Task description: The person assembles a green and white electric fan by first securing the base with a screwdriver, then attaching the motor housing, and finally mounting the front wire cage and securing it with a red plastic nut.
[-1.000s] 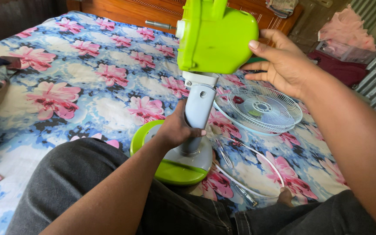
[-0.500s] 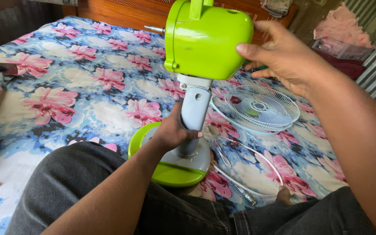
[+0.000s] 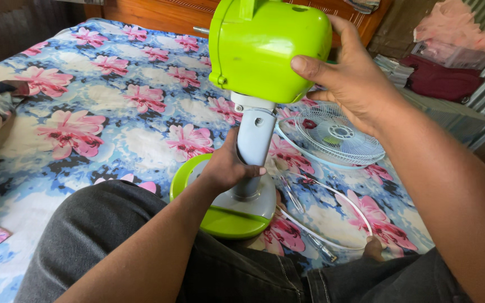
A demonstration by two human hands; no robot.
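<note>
Rotated further since earlier, the green motor housing (image 3: 270, 47) is gripped by the right hand (image 3: 349, 84); the grey stand column (image 3: 254, 148) is clasped by the left hand (image 3: 225, 165). Aligning seems underway; steady bracing is needed.

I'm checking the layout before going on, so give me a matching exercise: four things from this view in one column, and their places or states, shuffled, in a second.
Things:
1. left hand
2. right hand
3. white wire grille
4. round green base

Places or states:
A. lies flat on the flowered bedsheet, beyond the fan
B. wrapped around the grey neck of the fan
C. stands by the person's lap, carrying the neck
D. pressed against the green motor housing

Pairs: 1-B, 2-D, 3-A, 4-C
</note>
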